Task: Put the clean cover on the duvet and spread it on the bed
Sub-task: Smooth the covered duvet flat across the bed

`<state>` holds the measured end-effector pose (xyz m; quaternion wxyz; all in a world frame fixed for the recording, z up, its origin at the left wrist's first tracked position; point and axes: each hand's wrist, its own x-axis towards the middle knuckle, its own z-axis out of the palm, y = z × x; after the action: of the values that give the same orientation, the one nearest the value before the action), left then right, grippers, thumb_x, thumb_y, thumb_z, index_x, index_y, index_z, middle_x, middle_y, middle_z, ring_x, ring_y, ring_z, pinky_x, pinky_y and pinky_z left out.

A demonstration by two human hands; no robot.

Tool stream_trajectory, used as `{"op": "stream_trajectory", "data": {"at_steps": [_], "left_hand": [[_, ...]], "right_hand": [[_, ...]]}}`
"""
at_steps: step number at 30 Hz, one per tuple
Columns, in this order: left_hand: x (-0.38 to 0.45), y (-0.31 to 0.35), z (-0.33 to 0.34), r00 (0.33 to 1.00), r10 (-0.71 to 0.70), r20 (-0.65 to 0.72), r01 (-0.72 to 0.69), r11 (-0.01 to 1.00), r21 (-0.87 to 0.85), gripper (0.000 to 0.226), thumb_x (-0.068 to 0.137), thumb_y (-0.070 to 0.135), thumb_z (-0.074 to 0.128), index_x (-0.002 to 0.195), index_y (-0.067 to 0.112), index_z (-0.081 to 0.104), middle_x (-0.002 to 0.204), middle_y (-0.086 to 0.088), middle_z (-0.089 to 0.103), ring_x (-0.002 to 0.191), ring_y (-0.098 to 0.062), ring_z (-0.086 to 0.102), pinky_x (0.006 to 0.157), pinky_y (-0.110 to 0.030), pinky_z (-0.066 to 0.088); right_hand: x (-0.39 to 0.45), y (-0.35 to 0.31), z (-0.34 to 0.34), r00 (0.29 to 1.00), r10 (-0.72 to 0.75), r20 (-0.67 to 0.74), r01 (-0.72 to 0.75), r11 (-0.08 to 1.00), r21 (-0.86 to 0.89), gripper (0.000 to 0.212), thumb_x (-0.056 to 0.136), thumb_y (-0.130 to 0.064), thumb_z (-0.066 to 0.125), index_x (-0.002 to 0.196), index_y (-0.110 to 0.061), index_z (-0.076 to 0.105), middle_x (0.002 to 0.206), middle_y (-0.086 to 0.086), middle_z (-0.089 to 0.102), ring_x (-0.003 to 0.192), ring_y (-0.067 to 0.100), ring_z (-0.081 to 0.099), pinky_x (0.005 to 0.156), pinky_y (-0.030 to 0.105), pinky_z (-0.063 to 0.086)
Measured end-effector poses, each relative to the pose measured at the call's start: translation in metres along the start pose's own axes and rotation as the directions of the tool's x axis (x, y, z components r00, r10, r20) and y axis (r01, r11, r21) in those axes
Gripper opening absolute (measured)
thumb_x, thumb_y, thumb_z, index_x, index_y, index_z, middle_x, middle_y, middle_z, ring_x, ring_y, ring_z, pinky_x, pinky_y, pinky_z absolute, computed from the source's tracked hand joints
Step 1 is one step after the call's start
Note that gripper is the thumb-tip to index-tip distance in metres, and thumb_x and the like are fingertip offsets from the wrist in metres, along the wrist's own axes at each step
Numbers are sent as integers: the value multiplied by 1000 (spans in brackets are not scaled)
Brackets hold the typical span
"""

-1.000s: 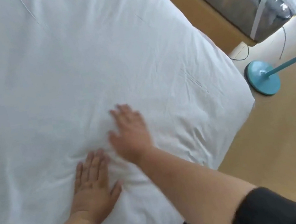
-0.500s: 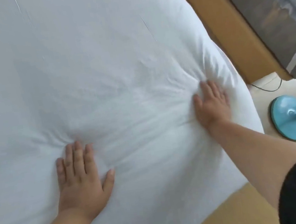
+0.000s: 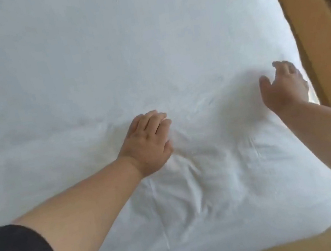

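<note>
Since half a second ago the left hand (image 3: 148,141) has slid rightward to frame centre, fingers loosely bent, pressing the duvet (image 3: 107,58). The right hand (image 3: 283,88) has lifted at the right edge, fingers spread, holding nothing. The duvet looks covered; this seems to be final smoothing. It fills the frame under both hands, its creased corner at lower right.

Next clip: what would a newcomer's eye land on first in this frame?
The white duvet fills nearly the whole view, creased mainly toward its near right corner. Two bare hands lie on it: the left hand pressing flat near the middle, the right hand blurred at the right edge. A tan wooden strip runs past that edge.
</note>
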<state>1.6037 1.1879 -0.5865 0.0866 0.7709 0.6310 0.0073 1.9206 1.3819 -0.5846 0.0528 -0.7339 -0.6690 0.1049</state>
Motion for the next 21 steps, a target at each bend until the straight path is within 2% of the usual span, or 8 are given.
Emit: {"op": "stream_trajectory", "data": {"at_steps": [4,8,10,12,14,17,19,21], "left_hand": [[-35,-61,13,962,-206,178,206,978,22,64,101,41,28,159,14,22,168,-3,12,156,-20,5,126,-40,-1],[-183,-118,38,898,-423,119,433,899,-72,66,96,44,24,155,17,38,164,-3,29,153,-21,22,125,-43,15],[-279,-155,45,804,-590,76,594,798,-95,64,95,43,33,150,16,46,160,-5,38,150,-24,31,122,-46,23],[-381,-196,49,676,-724,140,736,674,-70,65,95,46,34,152,17,44,161,-5,36,150,-24,30,122,-48,22],[-481,-236,52,430,-865,258,899,436,-37,65,98,50,30,156,22,33,165,-5,27,152,-25,24,121,-50,17],[-603,-294,41,-205,-887,415,978,-196,65,65,104,50,29,160,19,18,168,-14,11,151,-40,17,121,-56,13],[-643,-330,32,-315,-864,393,941,-340,7,62,104,39,38,157,8,25,165,-20,16,148,-45,20,119,-58,17],[-645,-368,31,-152,-959,239,969,-192,-153,57,101,28,48,151,3,35,162,-20,26,145,-43,28,117,-58,23]], "right_hand": [[-40,-102,47,947,-283,151,302,946,-122,56,100,-36,41,151,-16,34,161,9,30,151,27,22,122,50,21],[-214,-232,124,850,-442,287,478,876,-66,70,102,-42,32,162,-11,13,170,11,7,157,26,1,126,51,-1],[-333,-296,154,667,-653,359,691,722,32,74,100,-47,29,161,-10,7,169,11,-4,157,26,-9,124,55,-8],[-445,-343,177,375,-789,487,862,490,131,70,102,-48,19,160,-15,0,164,8,-25,153,23,-27,120,59,-16],[-520,-378,184,92,-779,620,949,256,181,67,104,-46,12,162,-16,-5,156,4,-43,146,21,-41,116,60,-24],[-542,-429,179,-197,-794,574,947,-2,322,61,103,-38,27,160,-17,25,169,4,-10,156,19,-15,123,56,-11],[-514,-470,170,-188,-919,346,943,-70,326,50,95,-33,46,139,-14,60,158,9,42,149,27,35,121,53,18],[-463,-527,176,134,-969,208,945,189,268,52,89,-35,49,130,-7,65,150,16,51,141,35,47,117,54,29]]}}
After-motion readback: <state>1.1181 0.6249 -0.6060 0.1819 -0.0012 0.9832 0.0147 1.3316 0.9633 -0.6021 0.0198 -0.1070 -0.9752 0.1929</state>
